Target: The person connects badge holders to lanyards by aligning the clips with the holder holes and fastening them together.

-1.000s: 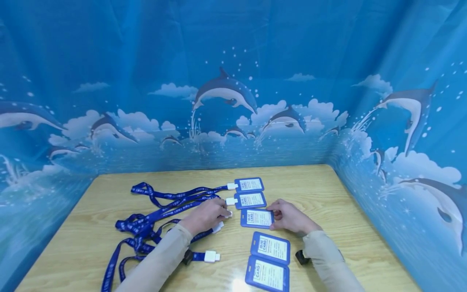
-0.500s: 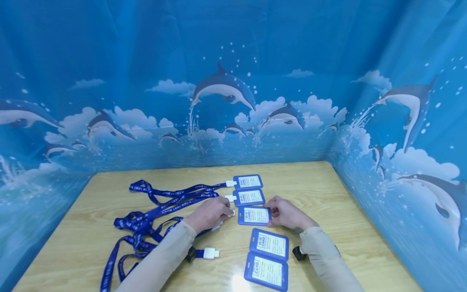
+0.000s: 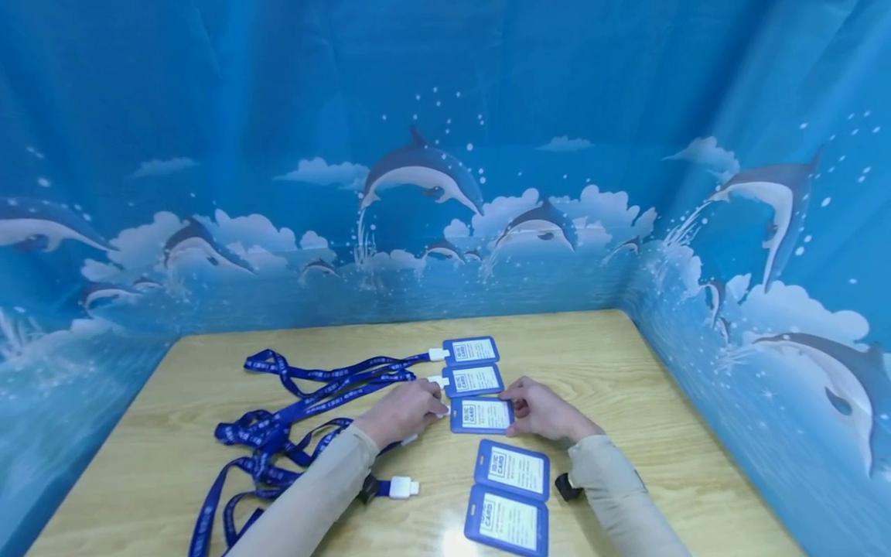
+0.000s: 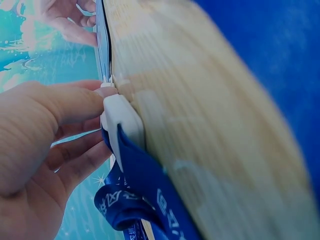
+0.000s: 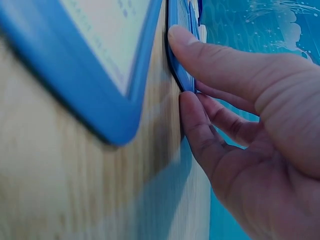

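My left hand (image 3: pixel 402 411) pinches the white plastic clip (image 4: pixel 121 114) of a blue lanyard (image 4: pixel 145 167) between thumb and fingers. The clip's tip is right at the slotted left end of a blue ID card holder (image 3: pixel 482 415). My right hand (image 3: pixel 547 411) grips that card holder by its right end, thumb on top and fingers at the edge in the right wrist view. Its slot is partly hidden behind my left fingertips. Just beyond it lie two card holders, the nearer one (image 3: pixel 475 380) and the farther one (image 3: pixel 471 351), each with a white lanyard clip at its left end.
Nearer me lie two loose blue card holders, one (image 3: pixel 513 469) above the other (image 3: pixel 507 521). Tangled blue lanyards (image 3: pixel 267 437) cover the table's left side, with a white clip (image 3: pixel 402 487) beside my left sleeve. A dolphin-print curtain (image 3: pixel 431 193) stands behind the wooden table (image 3: pixel 592 356).
My left hand has moved right with the clip, up to the card holder's slotted end. My right hand and the card holder have shifted slightly left, closing the gap.
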Demonstrator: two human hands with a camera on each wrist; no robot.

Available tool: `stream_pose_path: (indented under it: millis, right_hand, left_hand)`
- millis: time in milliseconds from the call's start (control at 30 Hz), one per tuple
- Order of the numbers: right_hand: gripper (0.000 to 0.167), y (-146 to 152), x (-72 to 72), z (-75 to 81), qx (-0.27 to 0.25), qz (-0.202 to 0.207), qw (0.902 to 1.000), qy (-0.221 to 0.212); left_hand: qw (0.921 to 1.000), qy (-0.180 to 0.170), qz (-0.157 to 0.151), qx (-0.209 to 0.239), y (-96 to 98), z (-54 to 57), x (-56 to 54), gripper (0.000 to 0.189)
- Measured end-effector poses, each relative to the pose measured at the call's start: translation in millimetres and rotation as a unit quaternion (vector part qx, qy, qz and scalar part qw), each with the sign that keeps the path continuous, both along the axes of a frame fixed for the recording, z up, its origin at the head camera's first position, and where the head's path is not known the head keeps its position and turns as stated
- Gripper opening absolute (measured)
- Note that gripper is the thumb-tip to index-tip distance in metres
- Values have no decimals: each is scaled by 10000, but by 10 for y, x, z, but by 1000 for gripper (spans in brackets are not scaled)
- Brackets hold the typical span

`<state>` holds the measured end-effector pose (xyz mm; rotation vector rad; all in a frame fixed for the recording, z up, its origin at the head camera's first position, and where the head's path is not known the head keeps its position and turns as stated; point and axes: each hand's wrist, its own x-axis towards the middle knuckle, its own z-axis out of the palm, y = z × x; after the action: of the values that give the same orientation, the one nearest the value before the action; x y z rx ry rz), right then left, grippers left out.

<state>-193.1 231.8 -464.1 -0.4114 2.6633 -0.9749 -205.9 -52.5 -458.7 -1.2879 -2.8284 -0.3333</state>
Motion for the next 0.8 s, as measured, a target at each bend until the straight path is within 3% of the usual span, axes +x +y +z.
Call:
stream_pose_path:
  millis: [200, 367, 533, 800]
  right_hand:
    - [61, -42, -9, -21, 24, -21, 10000, -15]
    - [62, -93, 8, -42, -40, -232, 9997, -6]
    - [61, -232, 39, -81, -67, -433, 9990, 132]
    - [56, -431, 59, -54, 300, -219, 9983, 453]
  left_hand:
    - [9999, 48, -6, -89, 23, 7, 15, 20]
    - [9998, -113, 123, -93, 28, 10, -4, 20]
    - [9997, -40, 208, -72, 16, -9, -6, 24]
    - [9995, 215, 211, -105, 113, -42, 24, 30]
